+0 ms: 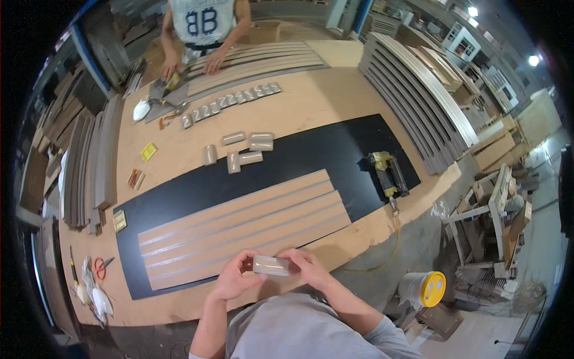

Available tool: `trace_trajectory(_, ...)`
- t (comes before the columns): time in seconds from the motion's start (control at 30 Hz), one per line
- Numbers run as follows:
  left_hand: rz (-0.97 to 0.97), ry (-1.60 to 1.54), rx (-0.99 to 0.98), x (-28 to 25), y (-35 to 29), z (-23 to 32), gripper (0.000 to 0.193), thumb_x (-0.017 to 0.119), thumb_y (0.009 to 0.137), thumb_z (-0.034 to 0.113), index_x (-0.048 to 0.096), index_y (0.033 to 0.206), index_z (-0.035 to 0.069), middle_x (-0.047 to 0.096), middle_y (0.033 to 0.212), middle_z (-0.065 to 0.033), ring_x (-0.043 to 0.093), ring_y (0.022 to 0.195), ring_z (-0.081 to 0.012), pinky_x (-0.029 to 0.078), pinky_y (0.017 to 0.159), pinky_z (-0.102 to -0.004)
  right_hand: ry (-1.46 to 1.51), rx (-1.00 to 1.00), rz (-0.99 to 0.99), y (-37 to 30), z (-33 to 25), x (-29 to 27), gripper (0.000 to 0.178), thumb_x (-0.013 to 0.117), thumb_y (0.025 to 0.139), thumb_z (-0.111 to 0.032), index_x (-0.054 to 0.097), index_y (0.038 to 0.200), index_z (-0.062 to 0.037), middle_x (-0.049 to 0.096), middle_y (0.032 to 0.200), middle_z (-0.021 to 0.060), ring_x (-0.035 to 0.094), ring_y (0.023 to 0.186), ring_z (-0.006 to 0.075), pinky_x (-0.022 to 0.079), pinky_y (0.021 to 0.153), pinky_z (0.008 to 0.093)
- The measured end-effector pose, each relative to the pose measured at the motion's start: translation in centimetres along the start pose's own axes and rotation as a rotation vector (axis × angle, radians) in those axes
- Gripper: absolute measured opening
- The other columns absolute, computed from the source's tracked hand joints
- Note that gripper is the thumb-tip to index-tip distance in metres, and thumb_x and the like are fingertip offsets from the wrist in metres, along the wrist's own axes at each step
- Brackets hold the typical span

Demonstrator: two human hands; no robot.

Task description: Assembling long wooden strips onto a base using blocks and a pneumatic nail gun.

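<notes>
While both hands grip one small grey-tan rectangular block with a glossy face (271,265), it sits at the lower centre of the frame, the left hand (238,277) closed on one end and the right hand (311,270) on the other. Just beyond lies one flat tan panel with grey lengthwise strips (239,224), its near side close to the edge of one long black board (341,143). Six similar grey-tan blocks (234,138) cluster around the board's far edge, mid-frame; a row of more small blocks (230,100), too tightly packed to count surely, runs across the upper left. One yellow-and-black nail gun (387,173) is near the board's right end, with open room between it and the panel. Two small yellow packs (148,151) and one pair of red-handled scissors (103,267) lie at the left. Bare tan surface (311,99) stretches beyond the board, toward one co-worker (203,21) at upper left.
</notes>
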State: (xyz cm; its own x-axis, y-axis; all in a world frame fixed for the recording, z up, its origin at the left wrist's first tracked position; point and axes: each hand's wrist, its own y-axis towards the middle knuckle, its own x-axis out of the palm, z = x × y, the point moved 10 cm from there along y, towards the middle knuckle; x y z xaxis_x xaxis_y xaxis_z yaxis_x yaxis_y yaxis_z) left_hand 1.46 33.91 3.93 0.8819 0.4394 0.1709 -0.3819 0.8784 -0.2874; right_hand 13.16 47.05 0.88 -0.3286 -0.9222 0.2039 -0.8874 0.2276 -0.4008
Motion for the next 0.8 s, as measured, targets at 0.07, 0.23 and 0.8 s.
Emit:
trace_trajectory(0.07,0.021,0.011,-0.053,0.9,1.8,0.1,0.054,0.083,0.085,0.007,0.058,0.132,0.005,0.065,0.120,-0.0041,0.063,0.112,-0.0169,0.053,0.097,-0.0348,0.105,-0.048,0.008,-1.3,-1.5,-1.9,0.036,0.061,0.107,-0.036,0.070,0.130,-0.0096,0.064,0.103,-0.0023,0.060,0.091,0.0085,0.048,0.077,0.0268)
trace_trajectory(0.23,-0.018,0.185,-0.125,5.1,6.6,1.7,0.057,0.083,0.087,0.015,0.056,0.136,0.005,0.065,0.124,-0.0072,0.064,0.111,-0.0189,0.054,0.095,-0.0351,-0.555,-0.273,0.086,-2.8,-6.8,-7.7,0.051,0.088,0.084,-0.027,0.071,0.129,-0.0120,0.067,0.104,0.0026,0.064,0.093,0.0143,0.050,0.080,0.0311)
trace_trajectory(0.8,0.465,1.100,0.133,-2.0,27.4,2.4,0.050,0.072,0.094,0.022,0.062,0.144,0.020,0.058,0.149,-0.0150,0.050,0.140,-0.0364,0.036,0.119,-0.0514,-0.564,-0.466,0.675,-0.3,-10.1,-31.3,0.039,0.084,0.080,-0.013,0.072,0.116,-0.0038,0.064,0.089,0.0064,0.063,0.078,0.0181,0.052,0.071,0.0312)
